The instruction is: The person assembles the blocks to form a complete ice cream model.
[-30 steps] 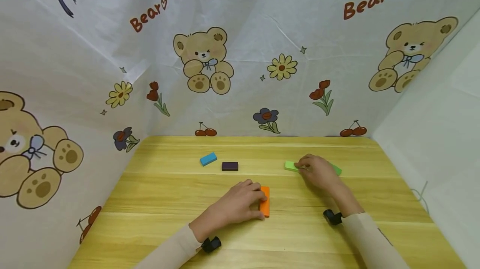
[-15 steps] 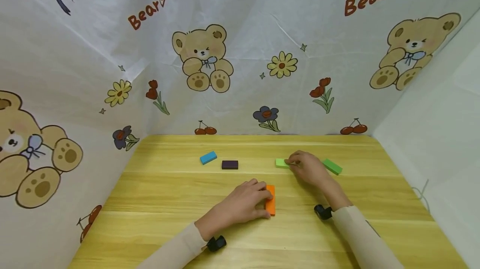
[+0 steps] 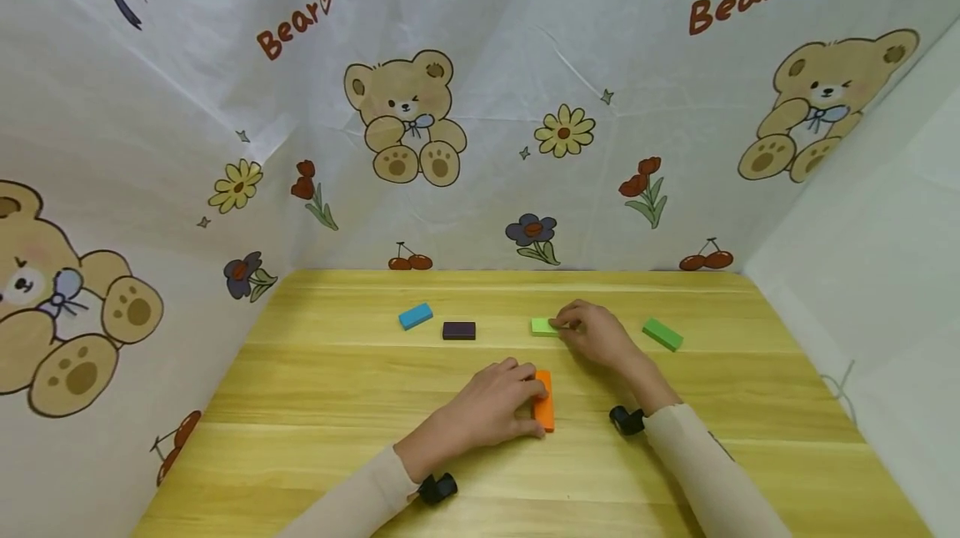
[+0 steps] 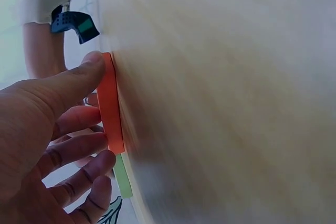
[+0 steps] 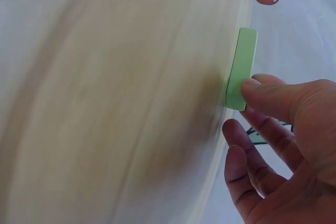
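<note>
Fingers of the left hand grip the orange block, its long axis pointing toward the light-green block lying crosswise beyond, pinched by the right hand.

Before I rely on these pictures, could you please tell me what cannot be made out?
Head view: right end of the light green block, behind the right hand.
Head view: left part of the orange block, behind the left hand.
Head view: part of the leftmost printed bear, cut by the left edge.
</note>
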Available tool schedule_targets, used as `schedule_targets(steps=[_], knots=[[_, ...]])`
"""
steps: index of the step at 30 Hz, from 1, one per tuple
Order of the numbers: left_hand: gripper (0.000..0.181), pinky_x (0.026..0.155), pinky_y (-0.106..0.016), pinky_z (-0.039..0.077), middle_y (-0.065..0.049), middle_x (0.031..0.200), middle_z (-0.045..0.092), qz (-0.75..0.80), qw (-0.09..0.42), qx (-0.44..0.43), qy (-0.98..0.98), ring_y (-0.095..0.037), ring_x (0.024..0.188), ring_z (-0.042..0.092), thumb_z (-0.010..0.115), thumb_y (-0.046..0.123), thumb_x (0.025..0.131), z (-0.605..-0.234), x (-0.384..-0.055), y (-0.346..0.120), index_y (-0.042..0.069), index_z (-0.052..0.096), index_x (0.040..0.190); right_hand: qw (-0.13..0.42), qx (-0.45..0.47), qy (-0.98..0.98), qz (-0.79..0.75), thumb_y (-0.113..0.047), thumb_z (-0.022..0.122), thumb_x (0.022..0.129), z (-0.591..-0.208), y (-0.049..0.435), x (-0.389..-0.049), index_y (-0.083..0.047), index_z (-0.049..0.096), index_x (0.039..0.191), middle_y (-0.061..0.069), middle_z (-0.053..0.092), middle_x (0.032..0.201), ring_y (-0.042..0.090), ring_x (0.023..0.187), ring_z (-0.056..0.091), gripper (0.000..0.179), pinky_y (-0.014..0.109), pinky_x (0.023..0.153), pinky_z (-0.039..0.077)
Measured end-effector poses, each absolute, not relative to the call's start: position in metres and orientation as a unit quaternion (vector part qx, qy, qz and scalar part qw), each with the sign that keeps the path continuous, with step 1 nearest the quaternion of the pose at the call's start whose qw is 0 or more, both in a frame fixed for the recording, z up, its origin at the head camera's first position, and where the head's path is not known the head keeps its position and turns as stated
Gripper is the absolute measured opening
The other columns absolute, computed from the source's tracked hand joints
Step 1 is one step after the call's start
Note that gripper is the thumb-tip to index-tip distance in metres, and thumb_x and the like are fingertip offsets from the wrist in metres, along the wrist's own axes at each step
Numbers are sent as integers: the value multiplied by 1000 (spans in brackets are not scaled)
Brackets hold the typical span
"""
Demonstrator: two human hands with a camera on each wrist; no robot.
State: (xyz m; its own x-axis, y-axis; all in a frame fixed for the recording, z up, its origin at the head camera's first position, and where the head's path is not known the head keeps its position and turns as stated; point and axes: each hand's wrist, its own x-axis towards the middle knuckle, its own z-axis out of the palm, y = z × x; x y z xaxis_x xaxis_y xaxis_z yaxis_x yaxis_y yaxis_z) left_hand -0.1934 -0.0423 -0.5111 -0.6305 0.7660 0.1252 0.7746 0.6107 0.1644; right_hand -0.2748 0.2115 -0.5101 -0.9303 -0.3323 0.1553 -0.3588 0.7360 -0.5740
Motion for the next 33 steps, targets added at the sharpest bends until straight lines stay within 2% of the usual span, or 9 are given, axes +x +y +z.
schedule_targets(steps=[9, 21, 33], knots=[[46, 80, -20, 45, 13, 113, 63, -102, 23, -428, -898, -7, 94, 49, 78, 66, 89, -514, -195, -42, 32, 74, 120, 27, 197, -930, 311, -7, 77, 98, -512, 201, -278, -9, 84, 117, 11, 76, 123, 24, 98, 71, 20, 43, 86, 59], [47, 79, -20, 43, 14, 111, 62, -98, 29, -429, -897, -7, 92, 48, 78, 67, 89, -516, -195, -42, 31, 74, 119, 24, 195, -930, 312, -7, 76, 99, -514, 202, -279, -9, 84, 118, 12, 75, 125, 24, 97, 69, 20, 44, 86, 59], [47, 79, -20, 44, 13, 113, 63, -103, 18, -424, -899, -7, 93, 49, 78, 66, 89, -514, -194, -42, 32, 75, 120, 11, 195, -929, 316, -8, 75, 101, -511, 202, -272, -9, 83, 119, 10, 76, 125, 35, 116, 72, 20, 56, 100, 59]])
